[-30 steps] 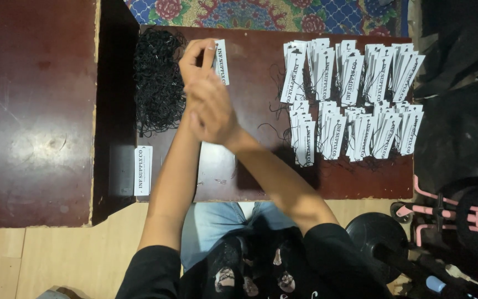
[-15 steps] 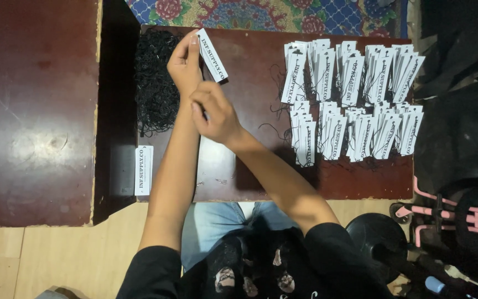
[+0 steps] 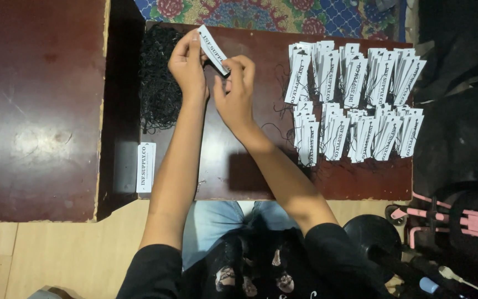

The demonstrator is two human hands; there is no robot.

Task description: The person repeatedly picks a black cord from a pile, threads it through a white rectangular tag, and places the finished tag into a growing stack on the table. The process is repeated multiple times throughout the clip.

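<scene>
— Start close in: what lies nearest you?

— My own lap, then my two forearms reaching out over the dark wooden table (image 3: pixel 239 177). A single white tag (image 3: pixel 145 167) lies at the table's near left edge, its long axis running away from me.

— And your hands?

— Both are raised above the table's far left part. My left hand (image 3: pixel 186 63) is curled, fingers pinched on the upper end of a white paper tag (image 3: pixel 213 49). My right hand (image 3: pixel 234 91) is partly closed, fingertips gripping the tag's lower end.

— Which way does that tag point?

— It slants, long axis running from far-left down to near-right, printed face up toward me.

— What's around it?

— A heap of black strings (image 3: pixel 159 77) sits just left of my left hand. To the right, well apart, lie rows of finished tags (image 3: pixel 355 99), fanned in overlapping bunches, thin black loops trailing from them.
</scene>
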